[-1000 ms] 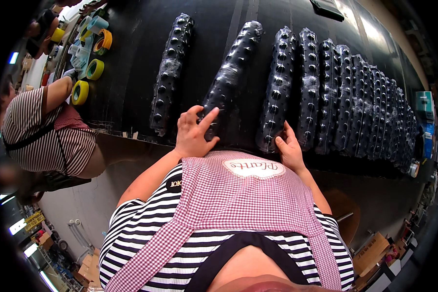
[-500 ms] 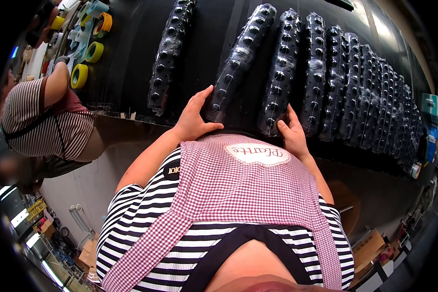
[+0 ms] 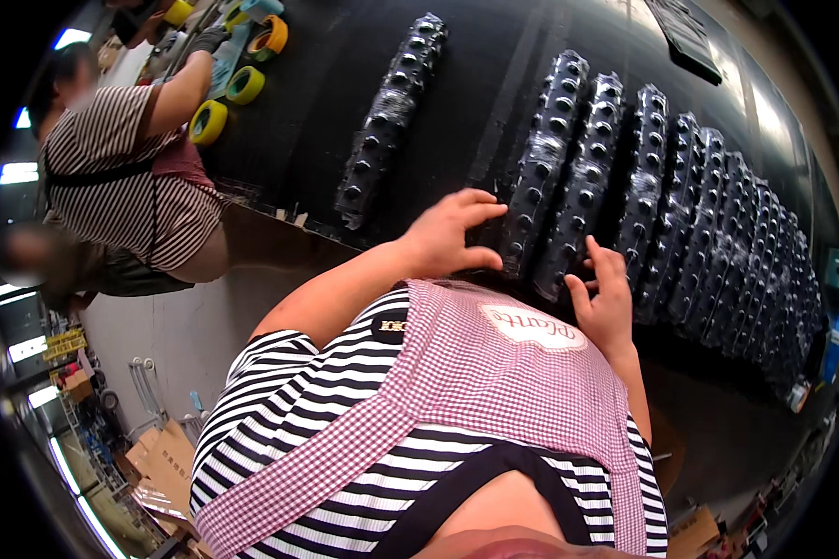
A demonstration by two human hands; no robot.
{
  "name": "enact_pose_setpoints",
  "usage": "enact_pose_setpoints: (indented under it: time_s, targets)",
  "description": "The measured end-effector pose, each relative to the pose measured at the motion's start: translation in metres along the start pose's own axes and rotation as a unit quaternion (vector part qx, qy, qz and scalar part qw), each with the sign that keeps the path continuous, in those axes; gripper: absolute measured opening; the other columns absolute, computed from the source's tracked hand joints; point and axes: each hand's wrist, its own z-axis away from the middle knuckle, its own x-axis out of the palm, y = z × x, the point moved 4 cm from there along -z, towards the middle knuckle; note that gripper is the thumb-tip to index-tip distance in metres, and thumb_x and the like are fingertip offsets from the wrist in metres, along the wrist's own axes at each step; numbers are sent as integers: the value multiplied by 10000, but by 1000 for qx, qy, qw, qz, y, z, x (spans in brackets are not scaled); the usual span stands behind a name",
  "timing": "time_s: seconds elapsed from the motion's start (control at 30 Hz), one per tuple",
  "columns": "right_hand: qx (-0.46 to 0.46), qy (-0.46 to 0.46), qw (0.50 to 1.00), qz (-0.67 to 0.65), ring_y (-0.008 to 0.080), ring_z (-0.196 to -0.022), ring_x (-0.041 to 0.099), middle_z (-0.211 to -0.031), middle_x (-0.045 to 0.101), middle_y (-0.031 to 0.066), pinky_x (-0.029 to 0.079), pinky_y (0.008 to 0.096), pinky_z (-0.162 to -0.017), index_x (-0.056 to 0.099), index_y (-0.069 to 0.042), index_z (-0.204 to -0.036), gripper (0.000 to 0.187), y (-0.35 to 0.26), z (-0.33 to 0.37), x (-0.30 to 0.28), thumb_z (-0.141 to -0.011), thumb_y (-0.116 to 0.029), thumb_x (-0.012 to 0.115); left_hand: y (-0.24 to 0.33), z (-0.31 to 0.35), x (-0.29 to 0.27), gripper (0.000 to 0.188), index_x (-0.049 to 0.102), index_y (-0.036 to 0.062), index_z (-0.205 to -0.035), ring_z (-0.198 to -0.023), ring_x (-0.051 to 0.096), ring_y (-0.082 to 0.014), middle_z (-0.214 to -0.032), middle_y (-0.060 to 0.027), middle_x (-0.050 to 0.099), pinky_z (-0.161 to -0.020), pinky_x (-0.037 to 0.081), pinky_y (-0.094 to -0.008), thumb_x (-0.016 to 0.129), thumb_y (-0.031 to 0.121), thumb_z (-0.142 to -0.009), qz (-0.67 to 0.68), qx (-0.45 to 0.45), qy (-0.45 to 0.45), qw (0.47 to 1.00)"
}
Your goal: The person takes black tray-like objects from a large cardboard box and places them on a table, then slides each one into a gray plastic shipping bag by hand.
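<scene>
Black studded rollers in clear plastic wrap lie side by side on a dark table. My left hand (image 3: 450, 233) is at the near end of one wrapped roller (image 3: 538, 166), thumb and fingers spread, fingertips at its left side. Right beside that one lies another wrapped roller (image 3: 583, 191), only a narrow gap between them at the near end. My right hand (image 3: 608, 296) is by the near end of this second roller, on its right side, thumb and forefinger apart. Whether its fingertips press on the wrap I cannot tell. Neither hand is closed around anything.
A single wrapped roller (image 3: 390, 121) lies apart to the left. Several more (image 3: 685, 219) stand in a close row on the right. Yellow tape rolls (image 3: 209, 122) sit at the table's left end, where another person (image 3: 126, 158) works. A flat black piece (image 3: 685, 39) lies at the far right.
The roller at my left hand has moved right, up close to the second one. Both hands have shifted right with it, and the whole view has turned.
</scene>
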Motion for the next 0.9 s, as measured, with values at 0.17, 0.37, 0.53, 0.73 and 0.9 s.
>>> enact_pose_setpoints:
  time_s: [0.17, 0.37, 0.53, 0.73, 0.9]
  targets:
    - [-181, 33, 978, 102, 367, -1327, 444, -1418, 487, 165, 354, 479, -1117, 563, -85, -1387, 707, 1, -2, -10, -782, -361, 803, -85, 25, -101, 993, 400, 97, -1500, -1264, 497, -385, -1437, -215, 467, -1102, 388, -432, 861, 447, -693, -415, -131, 280, 855]
    - [-137, -13, 962, 236, 369, -1485, 236, -1583, 307, 158, 63, 599, -1216, 499, -243, -1462, 1031, 4, -4, 14, -539, -439, 915, -106, 20, -76, 1214, 119, -44, -1558, -1293, 466, -446, -1403, -316, 447, -1113, 395, -440, 835, 337, -655, -157, -236, 117, 952]
    - [-130, 20, 964, 232, 341, -1475, 281, -1575, 337, 152, 69, 582, -1225, 507, -216, -1452, 1022, 13, -1, 17, -511, -340, 887, -31, -25, 2, 1238, 86, -80, -1538, -1227, 501, -457, -1334, -330, 472, -1089, 414, -444, 839, 391, -676, -91, -181, 43, 978]
    - [-152, -8, 980, 128, 406, -1489, 229, -1584, 306, 213, 108, 573, -1217, 480, -77, -1450, 937, 2, 2, -11, -629, -305, 871, -15, -26, -4, 1008, 258, 51, -1563, -1432, 331, -405, -1574, -226, 276, -1178, 315, -420, 782, 452, -801, -30, -124, -51, 991]
    - [-103, 54, 991, 70, 384, -1427, 365, -1509, 446, 181, 250, 509, -1194, 545, -22, -1369, 645, -12, 6, -23, -775, -152, 759, -59, 21, -40, 610, 527, 75, -1398, -1076, 620, -245, -1411, -149, 487, -951, 514, -355, 735, 319, -879, 25, -126, 135, 983]
